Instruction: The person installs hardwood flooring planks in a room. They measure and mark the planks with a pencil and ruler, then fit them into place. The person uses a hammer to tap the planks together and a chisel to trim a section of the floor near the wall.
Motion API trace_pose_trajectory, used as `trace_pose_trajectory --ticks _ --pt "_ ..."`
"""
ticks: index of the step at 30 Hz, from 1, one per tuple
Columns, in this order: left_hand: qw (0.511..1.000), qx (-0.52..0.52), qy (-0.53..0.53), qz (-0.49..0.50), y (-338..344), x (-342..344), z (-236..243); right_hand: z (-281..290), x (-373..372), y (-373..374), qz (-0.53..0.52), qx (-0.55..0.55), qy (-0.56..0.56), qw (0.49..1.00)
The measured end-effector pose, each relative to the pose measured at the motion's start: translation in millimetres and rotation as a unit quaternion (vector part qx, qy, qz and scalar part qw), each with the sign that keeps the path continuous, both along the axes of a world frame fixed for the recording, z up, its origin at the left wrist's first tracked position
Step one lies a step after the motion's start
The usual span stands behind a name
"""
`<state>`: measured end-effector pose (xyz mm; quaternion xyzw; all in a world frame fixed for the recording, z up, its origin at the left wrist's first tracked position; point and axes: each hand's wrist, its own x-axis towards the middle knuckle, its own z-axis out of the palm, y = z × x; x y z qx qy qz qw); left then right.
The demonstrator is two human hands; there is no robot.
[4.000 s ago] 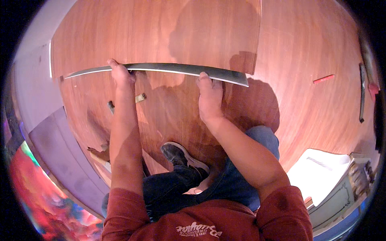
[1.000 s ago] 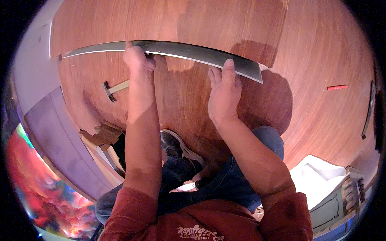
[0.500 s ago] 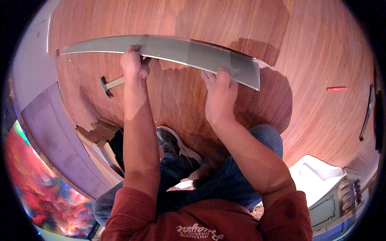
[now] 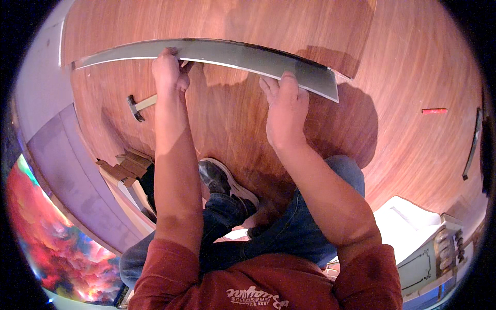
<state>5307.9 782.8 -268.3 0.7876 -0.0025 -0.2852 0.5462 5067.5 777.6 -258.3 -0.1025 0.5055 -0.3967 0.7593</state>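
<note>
A long, narrow grey panel with a pale near edge spans the view ahead of me, bowed by the lens. Its far side lies along the edge of a broad wood-grain board. My left hand grips the near edge left of the middle, thumb on top and fingers underneath. Closer to the right end, my right hand pinches the same edge, its thumb on the upper face. Fingers under the panel are partly hidden. Beside my left forearm a claw hammer lies on the wood-grain floor.
To the right lie a red pen-like stick and a dark narrow bar. Torn brown cardboard sits left of my legs. White sheeting and a decorated cabinet are at lower right. A purple-grey padded surface borders the left.
Both hands have moved slightly away from me with the grey panel. Its right end has shifted up and a little right, and the panel now looks narrower.
</note>
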Motion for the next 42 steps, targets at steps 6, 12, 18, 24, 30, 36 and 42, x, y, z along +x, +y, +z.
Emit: trace_pose_trajectory --ticks 6,12,18,24,30,36,42 --pt "1.0 -0.005 -0.011 0.02 -9 1 -2 -4 1 -2 0.013 -0.017 0.003 1.0" --pt "0.999 -0.042 -0.007 0.027 -10 -14 -1 -8 2 -2 0.044 -0.062 0.039 0.996" --pt "0.997 -0.072 -0.008 0.029 -8 -17 -7 -13 3 -4 0.05 -0.086 0.054 0.994" --pt "0.996 -0.07 -0.004 -0.06 -4 -9 -6 -9 4 -8 0.038 -0.095 0.036 0.994" --pt "0.995 -0.08 0.056 0.005 -6 -11 -6 -4 4 -12 0.027 -0.055 0.036 0.997" --pt "0.991 -0.095 0.091 -0.035 -5 -11 -6 -21 7 -10 -0.027 -0.072 0.063 0.995" --pt "0.994 -0.089 0.015 -0.055 -12 -22 0 -27 2 -9 0.007 -0.101 0.082 0.991"
